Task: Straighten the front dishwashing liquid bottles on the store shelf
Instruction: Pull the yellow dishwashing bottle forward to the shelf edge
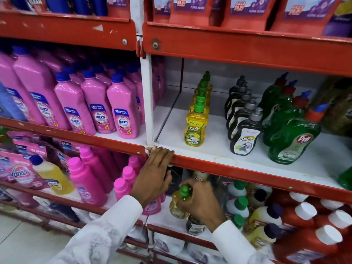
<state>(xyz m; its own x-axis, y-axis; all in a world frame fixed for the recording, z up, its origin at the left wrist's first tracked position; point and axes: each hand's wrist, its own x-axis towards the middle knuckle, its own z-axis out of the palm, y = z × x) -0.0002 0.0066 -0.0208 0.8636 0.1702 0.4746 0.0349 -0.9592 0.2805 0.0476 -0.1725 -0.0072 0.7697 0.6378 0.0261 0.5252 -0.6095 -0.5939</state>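
Both hands busy: right hand (200,202) grips a full, slick yellow dish-soap bottle (176,208) at its shoulder below the cap, left hand (154,172) lies open on the shelf edge (247,172) above.

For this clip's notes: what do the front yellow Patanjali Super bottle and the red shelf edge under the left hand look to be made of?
Yellow Patanjali Super bottle: looks like glossy translucent plastic, since light shows through the yellow body; its green pump top looks like opaque plastic.

Red shelf edge: probably painted sheet metal, going by the chipped paint, scuffs and bolt heads. The left hand rests on it.

Long white sleeves (106,231), seemingly smudged.
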